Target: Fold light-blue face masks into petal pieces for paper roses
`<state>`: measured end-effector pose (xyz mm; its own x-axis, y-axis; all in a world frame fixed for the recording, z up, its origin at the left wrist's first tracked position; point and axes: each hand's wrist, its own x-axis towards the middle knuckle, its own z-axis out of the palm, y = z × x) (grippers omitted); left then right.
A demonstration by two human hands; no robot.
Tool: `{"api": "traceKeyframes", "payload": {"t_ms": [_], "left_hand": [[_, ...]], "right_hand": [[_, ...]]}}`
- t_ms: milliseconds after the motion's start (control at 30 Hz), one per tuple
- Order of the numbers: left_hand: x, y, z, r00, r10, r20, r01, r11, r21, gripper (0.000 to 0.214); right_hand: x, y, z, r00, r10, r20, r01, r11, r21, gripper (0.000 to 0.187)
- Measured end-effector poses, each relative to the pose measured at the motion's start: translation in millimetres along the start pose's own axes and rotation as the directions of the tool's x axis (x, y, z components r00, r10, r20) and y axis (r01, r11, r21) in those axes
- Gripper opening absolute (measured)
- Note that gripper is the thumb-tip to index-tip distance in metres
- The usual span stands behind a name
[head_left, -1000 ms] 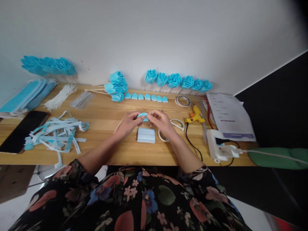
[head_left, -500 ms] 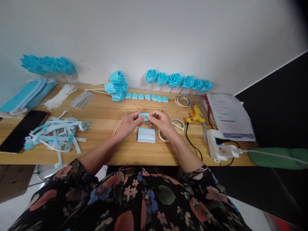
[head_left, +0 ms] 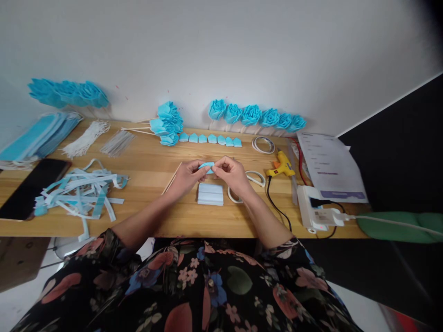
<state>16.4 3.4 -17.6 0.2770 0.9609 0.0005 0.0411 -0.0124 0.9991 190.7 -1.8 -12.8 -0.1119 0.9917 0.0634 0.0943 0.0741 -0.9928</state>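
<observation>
Between my two hands is a small folded piece of light-blue fabric point(head_left: 207, 167), held just above the wooden table. My left hand point(head_left: 189, 174) pinches its left end, thumb on top. On its right end, my right hand point(head_left: 228, 171) grips with thumb and fingertips. Just below my fingers lies a stack of pale-blue fabric pieces point(head_left: 210, 194). Under my right wrist rest scissors with white handles point(head_left: 255, 178), their blades mostly hidden by the hand. A thin wooden stick point(head_left: 172, 179) lies beside my left hand. Behind my hands runs a row of folded blue pieces point(head_left: 212, 138).
Blue fabric flowers on sticks point(head_left: 251, 115) lean against the wall. A yellow glue gun point(head_left: 281, 165), a tape roll point(head_left: 263, 145) and a white power strip point(head_left: 313, 214) stand right. Cut strips point(head_left: 81, 191), a phone point(head_left: 34, 189) and flat blue masks point(head_left: 41, 138) lie left.
Almost nothing differs. Both hands keep hold of the folded blue fabric in the same place, with only a slight shift of the fingers.
</observation>
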Motion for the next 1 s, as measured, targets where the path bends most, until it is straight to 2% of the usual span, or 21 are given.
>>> {"api": "traceKeyframes", "payload": {"t_ms": [367,633,767,900,1000], "left_hand": [[0.9,-2.3,-2.9,0.999,0.046,0.01,-0.046,0.999,-0.026,0.038],[2.6,-3.4,-3.8,0.999,-0.027,0.047,0.025,0.999,0.023,0.032],[2.5,-0.8,-3.3,0.998,-0.035,0.048,0.036,0.999,-0.017,0.031],[1.4,4.2,-2.4,0.999,-0.035,0.014,0.036,0.995,-0.094,0.029],[0.7,6.2,-1.9,0.999,-0.032,-0.02,0.029,0.992,-0.123,0.029]], "right_hand": [[-1.7,-2.5,0.6,1.0,0.006,0.025,-0.004,0.996,-0.089,0.022],[-1.2,-2.6,0.5,1.0,-0.024,0.012,0.025,0.994,-0.107,0.021],[-1.4,-3.1,-0.6,0.999,-0.016,0.032,0.017,1.0,-0.026,0.026],[-0.8,-3.4,-3.8,0.998,0.03,0.049,-0.036,0.993,0.113,0.04],[-1.2,-4.1,-5.2,0.993,0.064,0.103,-0.074,0.992,0.101,0.043]]}}
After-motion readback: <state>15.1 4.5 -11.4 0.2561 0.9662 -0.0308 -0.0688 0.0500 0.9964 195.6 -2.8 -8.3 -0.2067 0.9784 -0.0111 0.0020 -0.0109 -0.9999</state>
